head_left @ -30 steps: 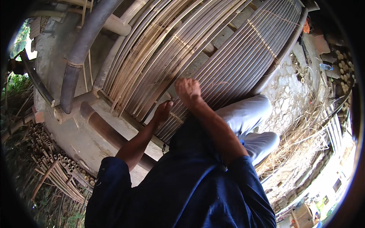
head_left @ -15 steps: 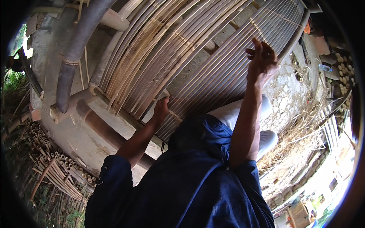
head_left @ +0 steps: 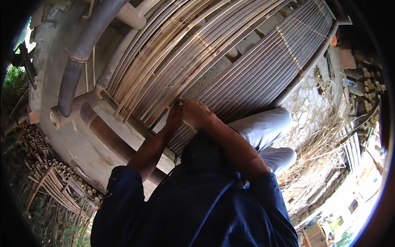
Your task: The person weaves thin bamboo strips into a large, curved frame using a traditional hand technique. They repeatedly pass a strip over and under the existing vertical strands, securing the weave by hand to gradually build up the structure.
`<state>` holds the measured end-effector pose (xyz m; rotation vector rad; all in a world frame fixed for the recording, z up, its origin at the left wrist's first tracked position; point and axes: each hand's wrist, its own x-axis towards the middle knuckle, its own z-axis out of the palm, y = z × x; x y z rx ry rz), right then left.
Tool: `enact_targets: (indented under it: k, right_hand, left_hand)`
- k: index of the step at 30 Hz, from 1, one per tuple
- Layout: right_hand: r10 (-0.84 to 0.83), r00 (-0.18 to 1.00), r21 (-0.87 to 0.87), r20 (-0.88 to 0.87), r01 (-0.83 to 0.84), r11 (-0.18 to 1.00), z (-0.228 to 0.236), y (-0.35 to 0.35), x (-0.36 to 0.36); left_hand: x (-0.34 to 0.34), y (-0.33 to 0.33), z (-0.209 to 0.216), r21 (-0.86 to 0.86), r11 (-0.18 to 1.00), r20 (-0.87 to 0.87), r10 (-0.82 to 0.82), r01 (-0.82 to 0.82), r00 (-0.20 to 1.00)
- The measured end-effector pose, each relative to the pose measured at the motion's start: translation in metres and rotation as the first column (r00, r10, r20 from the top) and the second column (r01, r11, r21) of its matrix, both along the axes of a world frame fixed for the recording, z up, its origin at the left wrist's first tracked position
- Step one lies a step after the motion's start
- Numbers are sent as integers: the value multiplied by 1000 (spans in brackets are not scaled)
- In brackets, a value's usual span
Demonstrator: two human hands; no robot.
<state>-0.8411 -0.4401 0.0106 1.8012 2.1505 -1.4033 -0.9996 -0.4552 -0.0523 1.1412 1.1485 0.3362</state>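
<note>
"Now, where are those bamboo slats?"
"Right at both hands, running away ahead of them, crossed by a pale strip farther off!"
"And the hands?"
"Close together! Right hand curled, left hand tucked beside it, fingers mostly hidden. Whether either grips anything, I can't tell."
"Around them?"
"Grey-clad knee to their right, straw beyond; thick brown bamboo pole to their left."
</note>
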Motion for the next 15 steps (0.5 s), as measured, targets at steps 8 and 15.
enact_targets:
  k: [8,15]
  right_hand:
    - [-142,977,-292,-160,91,952,-1,15,36]
    - [-476,507,-392,-719,270,880,99,34,89]
  left_hand:
    - [26,10,-5,42,945,-553,-249,325,795]
    - [17,-20,81,570,819,-351,315,-65,882]
